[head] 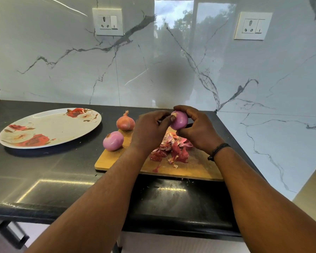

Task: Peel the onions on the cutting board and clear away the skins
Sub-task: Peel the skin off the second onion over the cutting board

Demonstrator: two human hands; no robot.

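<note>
A purple peeled onion (180, 121) is held in the air above the wooden cutting board (195, 168). My right hand (197, 130) grips it from the right with curled fingers. My left hand (150, 130) pinches at its left end with thumb and fingertips. Another peeled purple onion (113, 141) rests on the board's left corner. An unpeeled brown-skinned onion (125, 122) stands behind it at the board's far left edge. A heap of red onion skins (171, 150) lies on the board under my hands.
A large oval plate with a red flower pattern (49, 127) lies on the black counter (44, 170) to the left of the board. A marble wall rises behind and to the right, with two wall sockets (108, 21). The counter's front edge is close to me.
</note>
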